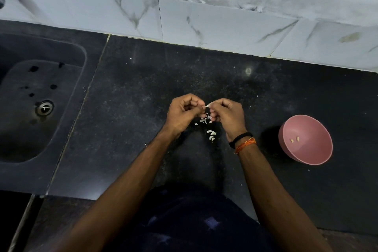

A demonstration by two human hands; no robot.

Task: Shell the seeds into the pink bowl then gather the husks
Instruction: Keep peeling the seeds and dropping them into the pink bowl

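Note:
My left hand [184, 111] and my right hand [228, 115] meet above the black counter, fingertips pinched together on one small white seed [207, 105]. Below the fingers lies a scatter of pale husk bits [204, 120]. A little nearer to me, a small cluster of whole white seeds [212, 135] rests on the counter. The pink bowl [319, 153] stands to the right of my right wrist, tilted slightly, with two shelled kernels [294, 139] inside.
A dark sink [26, 129] with a metal drain [44, 108] fills the left side. White marbled wall tiles [204, 22] run behind the counter [143, 92]. Tiny white flecks lie scattered on the counter.

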